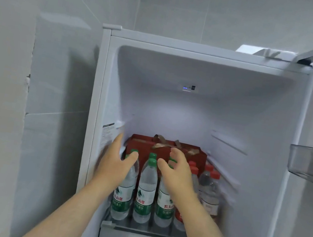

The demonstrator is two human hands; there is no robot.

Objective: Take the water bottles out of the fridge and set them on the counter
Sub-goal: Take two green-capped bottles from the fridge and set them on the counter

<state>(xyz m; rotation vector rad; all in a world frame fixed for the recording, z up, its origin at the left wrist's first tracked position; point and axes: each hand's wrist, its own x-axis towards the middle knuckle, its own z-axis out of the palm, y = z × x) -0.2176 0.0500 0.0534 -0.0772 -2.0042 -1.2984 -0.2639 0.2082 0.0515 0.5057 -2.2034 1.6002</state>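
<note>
White-tiled walls frame an open fridge (195, 104). Green-capped water bottles (146, 189) stand upright at the front of its shelf (144, 228); full, they would likely feel heavy, smooth and slightly yielding, best gripped around the label. Red-capped bottles (210, 188) stand beside them, a red box (167, 147) behind. Left hand (116, 163) and right hand (177, 174) hover spread, apart, holding nothing.

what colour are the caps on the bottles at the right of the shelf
Red caps, clearest in the head view; the bottles left of them have green caps.
</note>
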